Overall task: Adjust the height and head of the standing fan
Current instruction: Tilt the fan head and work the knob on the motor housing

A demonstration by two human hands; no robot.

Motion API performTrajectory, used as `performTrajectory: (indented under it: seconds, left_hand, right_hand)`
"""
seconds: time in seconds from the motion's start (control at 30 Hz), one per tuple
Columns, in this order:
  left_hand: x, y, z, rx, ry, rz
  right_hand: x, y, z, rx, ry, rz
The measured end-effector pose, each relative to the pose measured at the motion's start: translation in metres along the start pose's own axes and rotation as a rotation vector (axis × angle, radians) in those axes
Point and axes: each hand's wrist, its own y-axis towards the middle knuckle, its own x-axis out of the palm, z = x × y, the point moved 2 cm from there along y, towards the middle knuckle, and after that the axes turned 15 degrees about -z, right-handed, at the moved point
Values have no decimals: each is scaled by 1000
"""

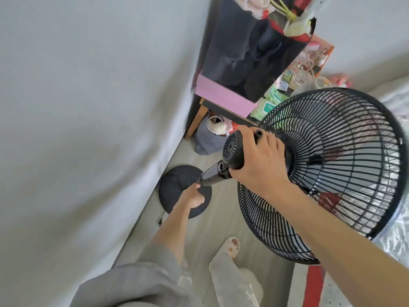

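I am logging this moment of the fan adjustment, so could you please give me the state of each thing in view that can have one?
Right hand: closed over the motor housing.
Left hand: gripping the pole low down.
Fan head: tilted, grille facing away from the person; blades look still.
Base: flat on the floor.
Power plug: loose on the floor, not plugged in.

Pale wood-look floor (205, 229) carries the fan's round black base (177, 185) directly beneath the left hand (194, 197), with a grey bag (207, 140) beyond both hands.
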Motion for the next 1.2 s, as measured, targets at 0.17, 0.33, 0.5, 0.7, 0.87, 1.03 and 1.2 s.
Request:
performTrajectory:
  seconds: [0.17, 0.33, 0.5, 0.7, 0.87, 1.03, 1.2]
  left_hand:
    - [-2, 7, -7, 33, -72, 15]
    - [-10, 35, -2, 58, -48, 32]
    - [-13, 58, -3, -42, 66, 12]
    - [-1, 55, -2, -98, 134, 52]
    - [16, 17, -10, -25, 197, -9]
    - [-14, -34, 12, 76, 442, -21]
    - [-55, -105, 76, 107, 694, -10]
  right_hand:
    - [0, 4, 9, 18, -6, 0]
    - [6, 1, 5, 12, 5, 17]
    - [6, 4, -5, 5, -16, 24]
    - [11, 8, -5, 8, -22, 28]
    - [15, 9, 0, 13, -27, 17]
    - [17, 11, 4, 31, -77, -7]
    - [17, 10, 1, 30, -138, -61]
